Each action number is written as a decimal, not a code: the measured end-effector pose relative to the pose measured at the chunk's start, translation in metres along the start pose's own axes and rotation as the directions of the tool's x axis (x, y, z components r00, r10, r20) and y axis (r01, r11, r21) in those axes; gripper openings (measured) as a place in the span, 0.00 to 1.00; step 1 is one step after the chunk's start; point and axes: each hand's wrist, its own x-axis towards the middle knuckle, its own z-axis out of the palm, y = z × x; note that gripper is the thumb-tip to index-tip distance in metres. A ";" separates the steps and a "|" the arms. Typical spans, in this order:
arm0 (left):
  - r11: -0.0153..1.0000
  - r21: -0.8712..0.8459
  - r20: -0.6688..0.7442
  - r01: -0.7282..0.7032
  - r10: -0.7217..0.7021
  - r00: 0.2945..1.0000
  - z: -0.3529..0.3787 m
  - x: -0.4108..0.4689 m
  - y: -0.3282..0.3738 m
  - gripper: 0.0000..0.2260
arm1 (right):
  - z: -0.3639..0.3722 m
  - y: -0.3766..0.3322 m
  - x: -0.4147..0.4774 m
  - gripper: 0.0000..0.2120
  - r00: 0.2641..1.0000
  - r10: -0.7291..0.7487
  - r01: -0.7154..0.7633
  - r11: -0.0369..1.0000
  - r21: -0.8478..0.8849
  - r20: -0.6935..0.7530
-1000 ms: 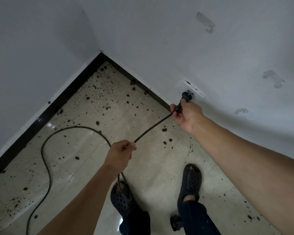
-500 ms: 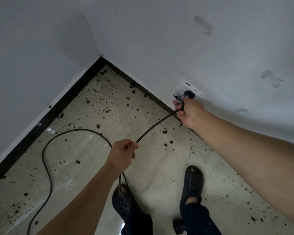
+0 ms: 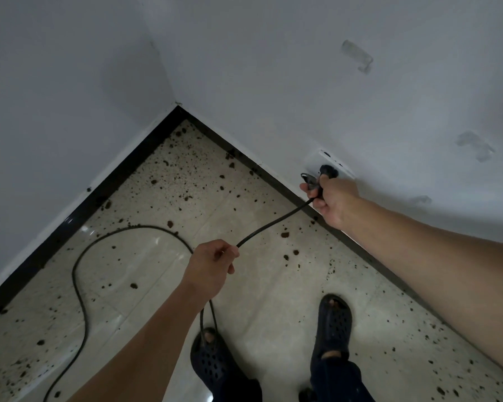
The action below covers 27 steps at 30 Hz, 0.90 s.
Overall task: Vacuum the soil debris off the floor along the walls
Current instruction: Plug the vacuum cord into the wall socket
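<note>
Right hand [image 3: 334, 200]: raised to the right wall, fingers curled round the black cord [image 3: 273, 224] just behind its plug [image 3: 328, 170].
Plug: black, its head against the white wall socket [image 3: 315, 161], low on the right wall just above the skirting; whether the pins are seated cannot be told.
Left hand [image 3: 212, 265]: nearer and lower, at the centre, pinching the cord between thumb and curled fingers; well apart from the right hand.
Cord: slopes from the right hand down to the left, hangs below the left hand toward the left sandal [image 3: 212, 364], and lies in a long curve on the floor [image 3: 145, 256] at the left.
Soil debris [image 3: 285, 235]: dark crumbs and clods scattered over the pale glossy tiles, denser along the black skirting [image 3: 70, 210] of the 2 walls and in the far corner.
Feet: 2 dark perforated sandals at the near edge, the right sandal [image 3: 334, 323] slightly farther.
Right wall: 2 clear hooks [image 3: 357, 56] stuck higher up.
</note>
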 end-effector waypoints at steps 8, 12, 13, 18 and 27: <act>1.000 0.000 -0.003 -0.008 0.008 1.000 0.008 -0.002 -0.005 0.09 | 0.002 -0.002 0.006 0.07 0.999 0.010 -0.011 0.999 -0.033 -0.039; 1.000 0.024 -0.017 -0.012 0.012 1.000 0.001 -0.007 0.000 0.08 | 0.008 0.006 0.012 0.14 0.991 -0.079 0.072 0.995 -0.062 -0.113; 0.999 0.036 -0.020 -0.021 0.022 1.000 0.000 -0.008 0.002 0.09 | 0.009 0.004 0.011 0.14 0.991 -0.066 0.061 0.997 -0.044 -0.120; 0.996 0.062 -0.033 -0.064 0.066 0.997 -0.003 -0.009 0.013 0.09 | 0.008 -0.006 0.011 0.16 0.991 0.025 -0.011 0.994 0.107 -0.128; 0.990 0.125 -0.047 -0.070 0.077 0.996 -0.002 -0.003 0.010 0.09 | 0.005 0.004 0.002 0.13 0.979 -0.158 0.154 0.987 -0.042 -0.130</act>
